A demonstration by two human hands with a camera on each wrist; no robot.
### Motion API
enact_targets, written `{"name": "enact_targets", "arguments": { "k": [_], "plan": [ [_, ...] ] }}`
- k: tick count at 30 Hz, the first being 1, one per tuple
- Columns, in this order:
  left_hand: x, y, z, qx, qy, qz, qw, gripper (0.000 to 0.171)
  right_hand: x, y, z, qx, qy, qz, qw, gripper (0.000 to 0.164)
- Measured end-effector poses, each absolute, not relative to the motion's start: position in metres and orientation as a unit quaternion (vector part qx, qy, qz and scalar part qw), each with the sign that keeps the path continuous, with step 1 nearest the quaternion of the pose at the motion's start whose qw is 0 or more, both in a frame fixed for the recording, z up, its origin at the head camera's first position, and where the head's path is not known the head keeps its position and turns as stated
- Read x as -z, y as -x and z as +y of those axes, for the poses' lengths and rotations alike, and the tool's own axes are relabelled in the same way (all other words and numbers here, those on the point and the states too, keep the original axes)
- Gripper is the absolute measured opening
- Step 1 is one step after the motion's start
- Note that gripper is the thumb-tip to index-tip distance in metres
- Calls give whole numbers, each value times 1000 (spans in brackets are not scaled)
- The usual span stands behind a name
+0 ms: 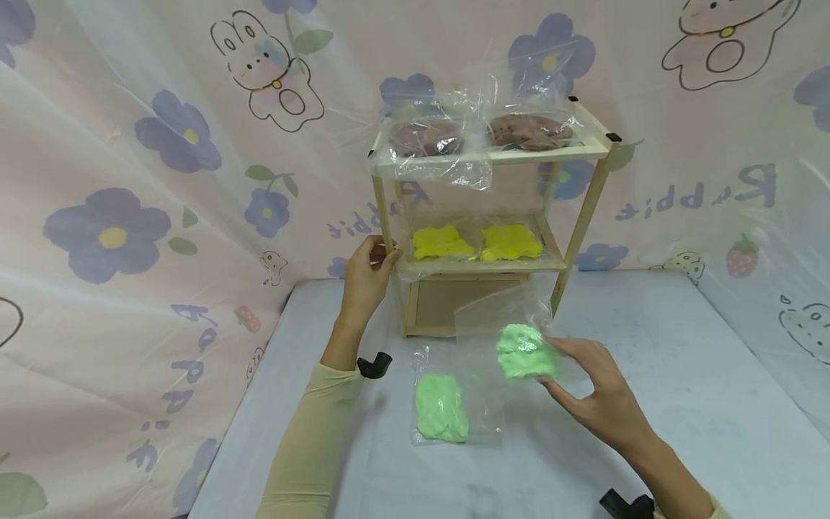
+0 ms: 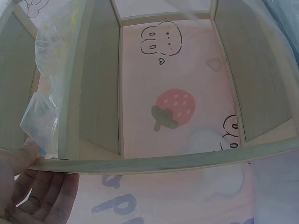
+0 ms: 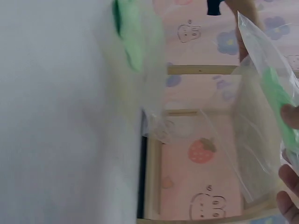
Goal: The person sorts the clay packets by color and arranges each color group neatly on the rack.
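A small wooden shelf rack (image 1: 586, 216) stands near the back of the table. My left hand (image 1: 366, 281) holds its left front post at about the middle board; in the left wrist view the thumb and fingers of that hand (image 2: 39, 191) lie on either side of the wooden post (image 2: 154, 165). Between thumb and fingers, my right hand (image 1: 606, 396) pinches a clear bag of light green clay (image 1: 527, 352) in front of the lower shelf. The right wrist view shows this bag (image 3: 278, 100) side-on. Another bag of green clay (image 1: 442, 409) lies on the table.
Two bags of yellow clay (image 1: 444, 242) lie side by side on the middle board. On the top board sit two bags of brown clay (image 1: 428, 137), their loose plastic hanging over the front edge. A printed cloth (image 1: 194, 65) hangs behind the white-covered table (image 1: 648, 339).
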State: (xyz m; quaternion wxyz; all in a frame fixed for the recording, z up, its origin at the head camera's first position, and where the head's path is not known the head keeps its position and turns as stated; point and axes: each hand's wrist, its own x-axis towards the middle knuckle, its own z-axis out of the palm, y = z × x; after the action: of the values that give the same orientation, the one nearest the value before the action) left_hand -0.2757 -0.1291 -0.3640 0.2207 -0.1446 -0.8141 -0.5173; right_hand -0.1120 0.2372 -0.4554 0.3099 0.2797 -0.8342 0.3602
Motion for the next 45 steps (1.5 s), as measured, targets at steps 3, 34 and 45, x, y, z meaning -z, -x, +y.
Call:
{"name": "enact_targets", "arguments": {
  "k": [3, 34, 45],
  "plan": [
    [363, 275, -129, 517, 146, -814, 220, 29, 461, 122, 233, -362, -279, -832, 315, 67],
    [366, 276, -131, 514, 149, -818, 211, 31, 486, 209, 198, -347, -226, -828, 379, 74],
    [365, 275, -130, 513, 147, -818, 213, 30, 494, 225, 199, -323, -192, -845, 379, 68]
  ]
}}
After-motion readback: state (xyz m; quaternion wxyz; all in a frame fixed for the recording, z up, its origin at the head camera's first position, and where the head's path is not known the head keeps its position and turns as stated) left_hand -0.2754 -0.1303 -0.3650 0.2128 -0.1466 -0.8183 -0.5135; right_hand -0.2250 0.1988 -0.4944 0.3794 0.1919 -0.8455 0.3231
